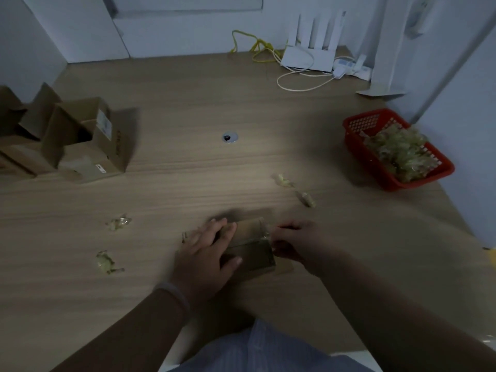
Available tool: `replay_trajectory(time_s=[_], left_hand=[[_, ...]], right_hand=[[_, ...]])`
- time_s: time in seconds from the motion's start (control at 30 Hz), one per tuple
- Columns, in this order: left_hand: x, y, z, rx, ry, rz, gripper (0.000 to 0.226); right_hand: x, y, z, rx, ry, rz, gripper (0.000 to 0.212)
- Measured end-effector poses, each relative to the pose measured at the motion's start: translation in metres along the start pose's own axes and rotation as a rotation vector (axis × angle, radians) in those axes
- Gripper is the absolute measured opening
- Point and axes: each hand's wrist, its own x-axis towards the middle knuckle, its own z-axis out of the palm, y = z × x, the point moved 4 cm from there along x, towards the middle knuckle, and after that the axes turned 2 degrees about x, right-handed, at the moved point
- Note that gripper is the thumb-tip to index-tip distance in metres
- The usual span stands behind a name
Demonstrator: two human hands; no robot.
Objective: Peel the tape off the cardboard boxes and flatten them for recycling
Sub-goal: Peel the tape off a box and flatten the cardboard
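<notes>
The left hand (212, 253) presses down with fingers extended on the small cardboard box (252, 253), which lies on the wooden table (241, 170) directly before the person. The right hand (295, 242) pinches the clear tape (264, 234) at the box's right edge.

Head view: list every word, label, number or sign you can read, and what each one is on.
None can be read.
White label on the open cardboard box: print too blurred.
Dark printing on that box's flap: too blurred.
Small label on the lower box: too small.
Small box under the left hand and tape pinched by the right hand: no text shows.
</notes>
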Motion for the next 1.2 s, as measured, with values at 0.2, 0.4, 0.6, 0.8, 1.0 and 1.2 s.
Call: replay_trajectory(time_s=[0.2, 0.4, 0.6, 0.8, 1.0, 1.2], left_hand=[[0.000, 0.001, -0.001, -0.004, 0.009, 0.010, 0.073], [0.001, -0.003, 0.003, -0.010, 0.005, -0.003, 0.073], [0.001, -0.004, 0.006, -0.008, -0.002, -0.021, 0.075], [0.000, -0.003, 0.003, -0.014, 0.011, -0.016, 0.074], [0.000, -0.001, 0.003, -0.012, 0.031, 0.005, 0.068], [-0.001, -0.003, 0.006, 0.032, 0.020, 0.033, 0.069]], right_hand=[[0.006, -0.004, 0.002, -0.356, 0.216, -0.140, 0.025], [-0.016, 0.015, 0.001, -0.140, 0.065, 0.106, 0.021], [-0.035, 0.022, -0.006, -0.173, -0.025, 0.122, 0.002], [-0.037, 0.032, -0.003, -0.287, 0.012, 0.100, 0.013], [-0.040, 0.013, -0.001, -0.674, 0.082, -0.168, 0.025], [-0.041, -0.001, 0.007, -0.797, 0.066, -0.286, 0.024]])
